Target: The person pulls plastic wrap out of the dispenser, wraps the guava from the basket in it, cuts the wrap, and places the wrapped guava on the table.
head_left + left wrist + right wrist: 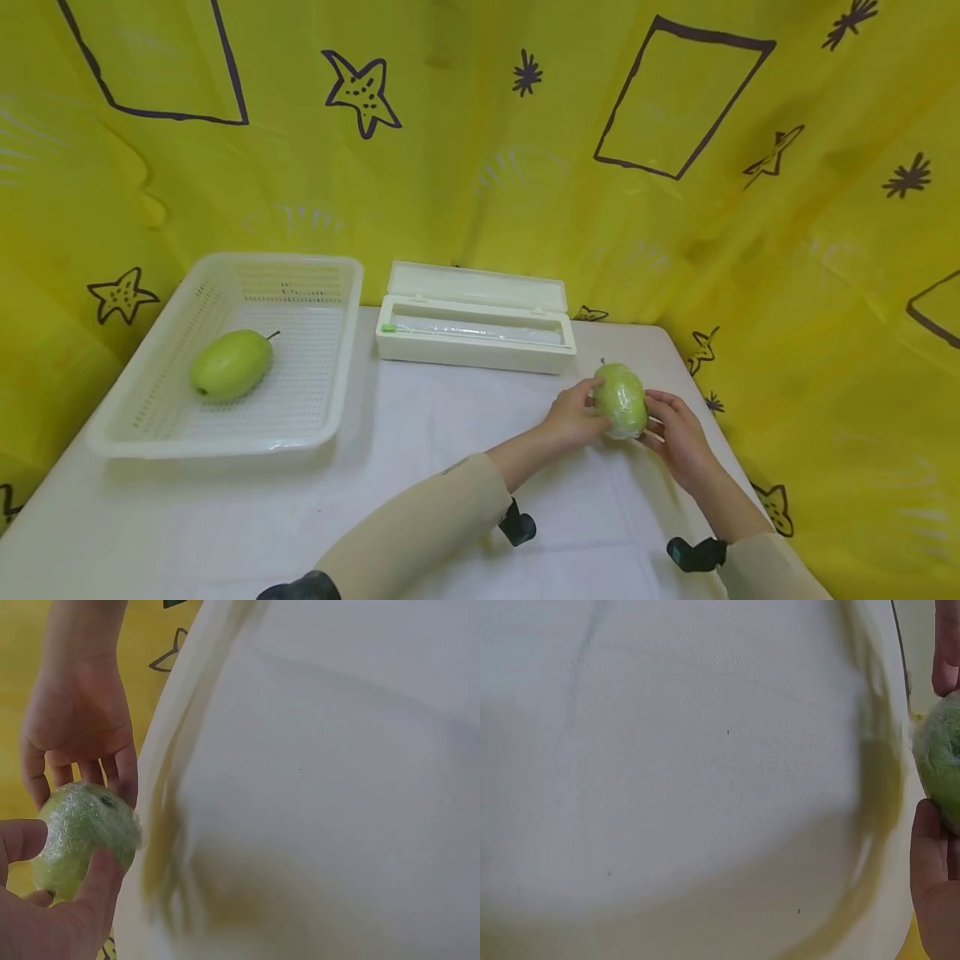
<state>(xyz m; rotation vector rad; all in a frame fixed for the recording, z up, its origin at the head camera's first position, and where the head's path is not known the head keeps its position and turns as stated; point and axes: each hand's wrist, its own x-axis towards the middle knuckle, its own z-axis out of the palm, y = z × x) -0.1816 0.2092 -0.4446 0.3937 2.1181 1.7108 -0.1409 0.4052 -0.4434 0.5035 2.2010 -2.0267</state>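
A green pear [622,400] wrapped in clear cling film is held just above the right side of the white table, its stem pointing away. My left hand [577,415] grips it from the left, thumb and fingers apart on its side. From the right, my right hand [681,437] holds it with the fingertips. Bunched film shows on the underside of the pear [86,825] in the left wrist view, between both hands. Only part of the pear [941,761] enters the right wrist view, at the right edge, with my right hand [934,877] below it.
Behind the hands stands a white cling film dispenser [476,354], lid raised, with a film roll inside and a green slider [387,327] at its left end. A white plastic basket [337,400] on the left holds another pear [232,364]. A yellow patterned curtain [465,167] surrounds the table.
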